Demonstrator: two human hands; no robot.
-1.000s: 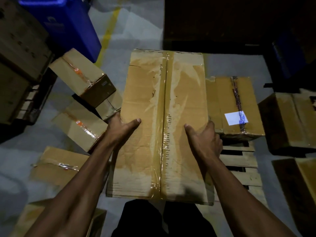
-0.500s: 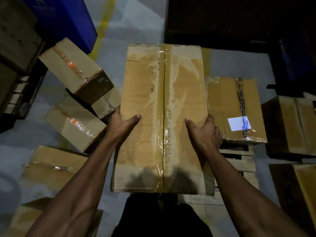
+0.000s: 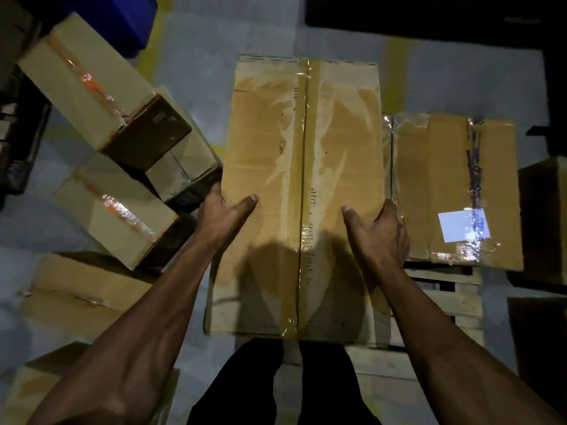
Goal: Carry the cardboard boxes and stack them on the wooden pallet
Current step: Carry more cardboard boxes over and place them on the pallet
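1. One box with a white label (image 3: 454, 191) already sits on the wooden pallet (image 3: 441, 302), on the right.
2. Both hands hold a big box (image 3: 300, 194) just left of it, over the pallet's left part. I cannot tell if it rests there yet.
3. The left hand (image 3: 224, 216) and right hand (image 3: 380, 234) clamp its sides, thumbs on top.
4. Its long side runs near to far, like its tape line.
5. Many boxes (image 3: 101, 96) wait on the floor, left.

You're looking at a tan box (image 3: 300, 194) striped down the middle with glossy clear tape. The box at right (image 3: 454, 191) carries a white label (image 3: 463, 226). Upper left, a blue bin (image 3: 122, 13); the grey floor (image 3: 202, 50) has yellow lines.
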